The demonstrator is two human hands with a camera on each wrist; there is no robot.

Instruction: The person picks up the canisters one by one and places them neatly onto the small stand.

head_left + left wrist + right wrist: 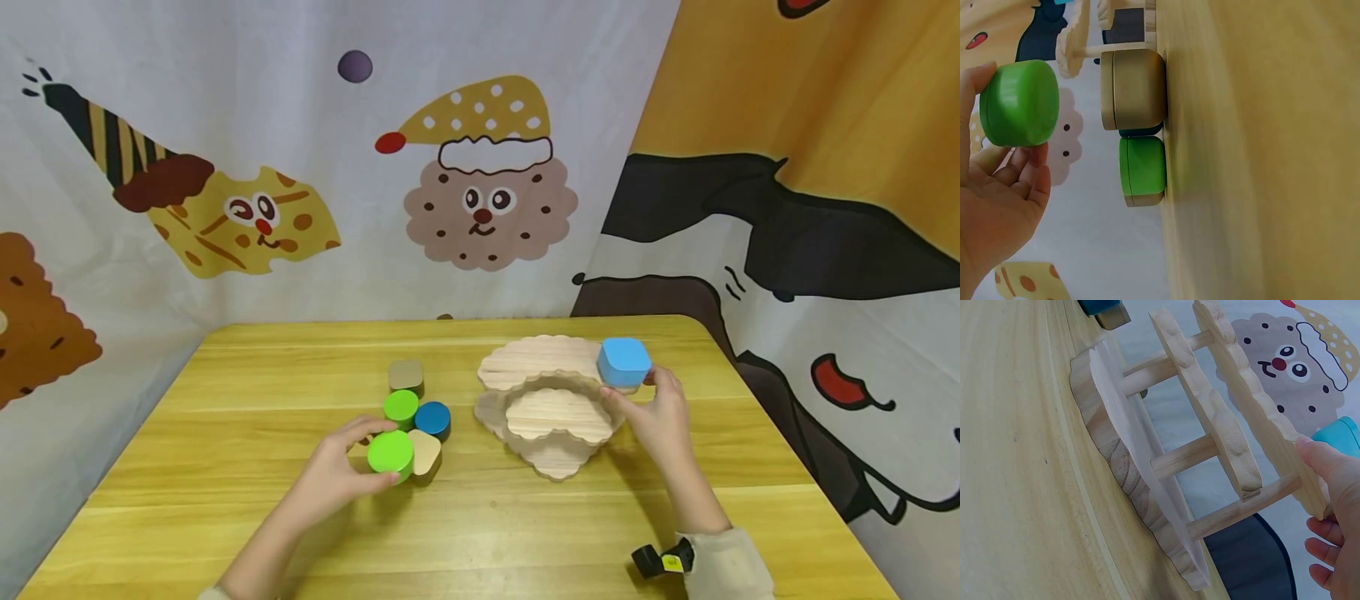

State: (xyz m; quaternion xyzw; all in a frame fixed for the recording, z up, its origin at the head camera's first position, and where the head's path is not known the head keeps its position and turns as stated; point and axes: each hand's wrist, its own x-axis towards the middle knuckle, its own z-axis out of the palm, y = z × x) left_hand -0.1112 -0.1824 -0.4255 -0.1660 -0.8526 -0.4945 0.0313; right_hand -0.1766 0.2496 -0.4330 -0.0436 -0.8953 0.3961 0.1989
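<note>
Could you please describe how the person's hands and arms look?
The left hand and right hand are ungloved. The right sleeve is cream, with a black, yellow-labelled device at its cuff. The left sleeve barely shows.

Slants both bare forearms (262, 542) inward and forward; pinches widely with the bare left hand (341, 471), setting thumb opposite curved fingers; grips with the bare right hand (663, 417), bending fingers and extending the thumb leftward.

Light-blue block (1342, 434) cropped in right-wrist view
</note>
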